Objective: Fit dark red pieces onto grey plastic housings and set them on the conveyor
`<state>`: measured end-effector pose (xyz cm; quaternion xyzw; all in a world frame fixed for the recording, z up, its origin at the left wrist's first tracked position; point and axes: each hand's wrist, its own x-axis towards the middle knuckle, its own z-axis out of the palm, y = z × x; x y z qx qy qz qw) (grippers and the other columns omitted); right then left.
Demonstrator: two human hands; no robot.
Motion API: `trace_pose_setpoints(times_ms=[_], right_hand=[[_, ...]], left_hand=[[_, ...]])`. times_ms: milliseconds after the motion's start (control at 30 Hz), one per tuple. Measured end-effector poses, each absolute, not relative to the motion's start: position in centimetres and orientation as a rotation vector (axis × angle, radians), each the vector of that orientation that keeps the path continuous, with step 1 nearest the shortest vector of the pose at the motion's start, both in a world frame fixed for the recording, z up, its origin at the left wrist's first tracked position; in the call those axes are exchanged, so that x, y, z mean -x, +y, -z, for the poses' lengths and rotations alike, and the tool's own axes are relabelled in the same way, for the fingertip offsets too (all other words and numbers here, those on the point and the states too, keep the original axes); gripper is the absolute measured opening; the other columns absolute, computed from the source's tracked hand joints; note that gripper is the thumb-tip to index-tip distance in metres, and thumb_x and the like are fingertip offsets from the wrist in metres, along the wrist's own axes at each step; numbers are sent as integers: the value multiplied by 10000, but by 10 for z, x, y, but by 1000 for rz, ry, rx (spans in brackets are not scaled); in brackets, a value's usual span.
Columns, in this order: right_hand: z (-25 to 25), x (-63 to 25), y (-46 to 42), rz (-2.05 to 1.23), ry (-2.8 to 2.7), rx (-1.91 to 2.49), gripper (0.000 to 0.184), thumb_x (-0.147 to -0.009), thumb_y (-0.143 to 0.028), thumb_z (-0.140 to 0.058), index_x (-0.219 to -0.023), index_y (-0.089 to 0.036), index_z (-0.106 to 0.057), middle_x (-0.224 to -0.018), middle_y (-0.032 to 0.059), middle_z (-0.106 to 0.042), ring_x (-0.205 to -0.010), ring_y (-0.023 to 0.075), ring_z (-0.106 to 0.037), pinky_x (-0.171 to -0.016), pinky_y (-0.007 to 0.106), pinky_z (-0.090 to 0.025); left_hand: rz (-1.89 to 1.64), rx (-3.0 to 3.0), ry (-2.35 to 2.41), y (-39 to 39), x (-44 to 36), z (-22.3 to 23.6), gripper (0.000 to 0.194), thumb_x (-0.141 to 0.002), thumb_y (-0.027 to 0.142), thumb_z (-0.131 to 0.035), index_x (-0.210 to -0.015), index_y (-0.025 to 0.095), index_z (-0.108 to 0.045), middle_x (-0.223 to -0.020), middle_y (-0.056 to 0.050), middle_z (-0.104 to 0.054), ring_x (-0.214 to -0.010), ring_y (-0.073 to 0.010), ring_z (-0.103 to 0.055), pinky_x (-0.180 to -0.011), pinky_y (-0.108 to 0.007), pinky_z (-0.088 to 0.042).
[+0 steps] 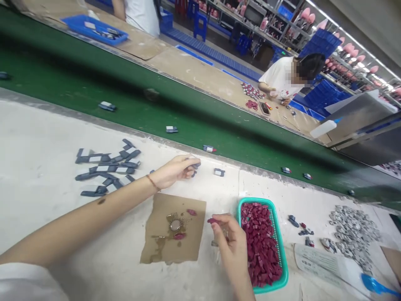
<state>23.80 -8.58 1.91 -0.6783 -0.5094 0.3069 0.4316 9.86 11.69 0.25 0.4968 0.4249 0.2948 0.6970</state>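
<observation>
White sleeve (25,284) foremost, hands (175,169) (232,242) grip small pieces (196,165) (212,220); bottle (328,264) print is illegible.

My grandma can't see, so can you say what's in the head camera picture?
The left hand holds a dark part; the right hand, beside a green basket of red pieces, holds a red piece over a white table. Behind them is a green belt with more dark parts and people in white beyond it.
</observation>
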Motion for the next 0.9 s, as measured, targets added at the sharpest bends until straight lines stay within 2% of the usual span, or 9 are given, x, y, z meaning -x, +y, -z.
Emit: trace_pose_setpoints(times_ms=[67,167,233,300,367,467,567,733,900], right_hand=[[-12,-223,-77,-784,-1454,1669,127,-910,-237,-538,-912,-194,-657,-825,47,-704,-745,179,-660,-658,270,-532],[1,-205,-66,-750,-1762,1572,161,-941,-192,-472,-937,-190,-633,-843,62,-697,-785,190,-665,-725,302,-548],[10,-198,-60,-669,-1942,1510,214,-966,-179,-412,-932,-183,-624,-823,73,-682,-785,201,-659,-786,341,-552],[18,-194,-55,-569,-2083,1473,268,-981,-167,-361,-914,-181,-620,-787,74,-664,-744,206,-644,-792,362,-556],[23,-192,-53,-492,-2167,1473,300,-984,-151,-330,-909,-180,-619,-773,75,-650,-732,212,-634,-759,360,-563],[25,-192,-53,-485,-2220,1494,296,-981,-137,-330,-914,-185,-614,-771,70,-638,-729,213,-625,-693,338,-561],[24,-191,-54,-530,-2217,1497,301,-983,-144,-322,-909,-185,-611,-785,72,-642,-729,213,-622,-672,333,-554],[19,-197,-53,-714,-2026,1522,250,-985,-191,-375,-917,-199,-616,-776,59,-645,-723,203,-626,-657,316,-544],[15,-209,-53,-864,-1844,1536,162,-957,-188,-458,-964,-212,-618,-876,62,-684,-905,203,-659,-778,303,-538]], left_hand=[[-671,-993,972,104,-72,-7,318,-625,396,-759,-678,152,-563,-567,39,-490,-453,-77,-432,-471,-231,-413],[-713,-759,1007,84,-42,-7,317,-537,353,-852,-651,152,-635,-777,-31,-653,-614,-112,-547,-668,-297,-521],[-739,-662,1013,70,-29,-4,332,-525,389,-872,-643,160,-664,-906,-57,-693,-764,-166,-603,-791,-341,-531],[-757,-678,1011,56,-22,2,379,-556,471,-851,-722,167,-698,-953,-68,-701,-876,-217,-625,-831,-365,-530],[-753,-762,992,44,-17,8,432,-617,522,-807,-848,172,-705,-934,-66,-702,-897,-234,-641,-813,-363,-536],[-735,-896,918,30,-14,15,447,-729,532,-725,-1004,194,-629,-870,-45,-695,-744,-200,-662,-685,-326,-540],[-728,-969,884,23,-13,17,370,-793,516,-670,-958,209,-547,-874,-40,-683,-670,-174,-644,-612,-296,-513],[-688,-989,903,21,-15,22,369,-776,522,-678,-893,184,-586,-828,-22,-619,-655,-154,-592,-591,-273,-484],[-659,-917,895,20,-18,31,390,-711,457,-760,-914,194,-556,-806,-7,-621,-674,-154,-592,-646,-286,-506]])
